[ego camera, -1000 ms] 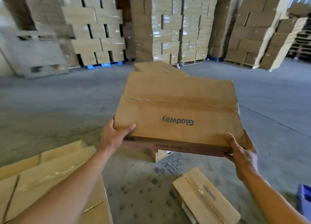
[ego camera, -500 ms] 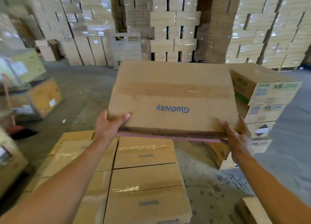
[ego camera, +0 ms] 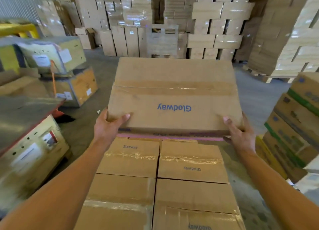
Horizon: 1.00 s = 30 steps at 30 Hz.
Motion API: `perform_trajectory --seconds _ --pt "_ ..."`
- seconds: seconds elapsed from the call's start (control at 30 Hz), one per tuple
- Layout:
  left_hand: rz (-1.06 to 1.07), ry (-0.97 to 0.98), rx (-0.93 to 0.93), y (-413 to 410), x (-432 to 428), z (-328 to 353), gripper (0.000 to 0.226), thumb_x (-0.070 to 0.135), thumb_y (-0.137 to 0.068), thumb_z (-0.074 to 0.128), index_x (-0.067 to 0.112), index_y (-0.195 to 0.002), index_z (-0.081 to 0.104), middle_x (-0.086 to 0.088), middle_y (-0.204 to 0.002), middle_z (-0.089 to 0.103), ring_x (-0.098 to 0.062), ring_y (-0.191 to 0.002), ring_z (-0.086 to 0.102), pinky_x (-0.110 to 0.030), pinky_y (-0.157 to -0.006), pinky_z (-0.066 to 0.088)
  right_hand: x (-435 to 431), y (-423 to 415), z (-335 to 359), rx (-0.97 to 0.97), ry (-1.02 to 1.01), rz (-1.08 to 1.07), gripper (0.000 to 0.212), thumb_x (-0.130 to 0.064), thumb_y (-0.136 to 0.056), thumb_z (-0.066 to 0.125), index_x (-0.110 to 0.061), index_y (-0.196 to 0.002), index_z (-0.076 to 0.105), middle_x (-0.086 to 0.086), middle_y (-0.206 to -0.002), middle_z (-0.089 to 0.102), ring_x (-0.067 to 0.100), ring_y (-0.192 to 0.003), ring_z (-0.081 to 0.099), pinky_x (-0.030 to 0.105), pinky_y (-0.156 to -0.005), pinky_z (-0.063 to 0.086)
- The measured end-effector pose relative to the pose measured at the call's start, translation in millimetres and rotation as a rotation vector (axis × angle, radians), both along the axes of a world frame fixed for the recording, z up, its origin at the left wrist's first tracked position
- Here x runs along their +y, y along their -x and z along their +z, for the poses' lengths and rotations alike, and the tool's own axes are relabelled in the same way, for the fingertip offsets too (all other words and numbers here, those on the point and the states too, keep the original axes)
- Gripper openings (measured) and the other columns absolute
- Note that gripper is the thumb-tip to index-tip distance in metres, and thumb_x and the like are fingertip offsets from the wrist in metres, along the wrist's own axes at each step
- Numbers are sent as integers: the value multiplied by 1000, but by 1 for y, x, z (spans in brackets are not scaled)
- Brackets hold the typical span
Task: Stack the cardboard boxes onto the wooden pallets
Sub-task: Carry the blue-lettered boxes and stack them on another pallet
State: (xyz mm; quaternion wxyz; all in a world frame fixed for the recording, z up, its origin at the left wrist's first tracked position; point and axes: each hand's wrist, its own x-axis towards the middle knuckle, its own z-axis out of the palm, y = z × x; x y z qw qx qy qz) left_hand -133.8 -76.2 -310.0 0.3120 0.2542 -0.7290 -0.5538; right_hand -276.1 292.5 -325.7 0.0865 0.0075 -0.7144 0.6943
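I carry a flat brown cardboard box point(ego camera: 174, 95) printed "Glodway" and taped across its top. My left hand point(ego camera: 108, 126) grips its near left corner, thumb on top. My right hand point(ego camera: 239, 131) grips the near right corner the same way. The box hangs above the far end of a stack of the same taped boxes point(ego camera: 158, 181) just below me, laid two across. Whatever the stack rests on is hidden.
Yellowish crates with labels point(ego camera: 31, 148) crowd the left side. A pile of green-striped cartons point(ego camera: 296, 126) stands on the right. Tall walls of wrapped cartons point(ego camera: 215, 27) close off the back, with grey concrete floor point(ego camera: 89, 119) between.
The view has swung left from open floor to the stack of boxes, which now lies straight below the carried box. Both hands keep the same hold.
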Motion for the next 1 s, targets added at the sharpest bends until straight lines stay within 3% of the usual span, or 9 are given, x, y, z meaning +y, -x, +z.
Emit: perform_trajectory --seconds 0.17,0.3,0.4,0.5,0.67,0.9,1.0 --pt "97 7 -5 1 -53 -4 74 48 -69 87 25 -133 56 15 -111 66 -15 -109 63 -35 -91 54 -66 39 -7 3 16 128 48 -49 -86 75 -49 -129 55 -12 -115 67 14 -106 67 42 -77 63" --pt "143 -5 -3 2 -87 -10 84 57 -61 87 27 -134 57 12 -114 69 -13 -107 65 -41 -94 56 -113 68 -16 -22 15 204 57 -54 -81 76 -44 -134 56 -6 -120 68 17 -109 67 45 -78 63" --pt "150 -25 -14 6 -113 -18 76 51 -66 88 30 -132 57 10 -113 69 -13 -106 66 -47 -93 58 -142 82 -24 -36 16 207 50 -47 -85 76 -41 -132 58 -10 -114 68 13 -104 67 43 -78 63" --pt "141 -49 -9 17 -139 -21 77 57 -58 89 35 -125 59 8 -112 72 -15 -105 69 -50 -89 59 -170 93 -31 -63 34 213 46 -44 -87 76 -44 -128 57 -14 -110 66 12 -105 66 41 -78 62" --pt "95 -69 -18 46 -196 -34 73 49 -64 91 29 -127 61 6 -113 72 -16 -107 69 -51 -90 59 -218 103 -47 -92 71 191 51 -43 -86 77 -50 -131 54 -17 -113 64 12 -106 64 42 -77 61" --pt "-24 -104 -118 113 -315 -99 58 65 -54 87 53 -104 61 13 -110 71 -15 -106 67 -51 -91 58 -310 119 -99 -168 59 65 67 -38 -85 76 -43 -145 46 -24 -108 61 3 -98 63 43 -86 58" --pt "-57 -105 -162 146 -357 -149 69 67 -53 85 44 -114 60 11 -110 71 -17 -105 67 -50 -92 57 -349 135 -136 -205 35 -9 70 -54 -73 79 -62 -132 44 -30 -104 61 11 -105 66 45 -86 60"
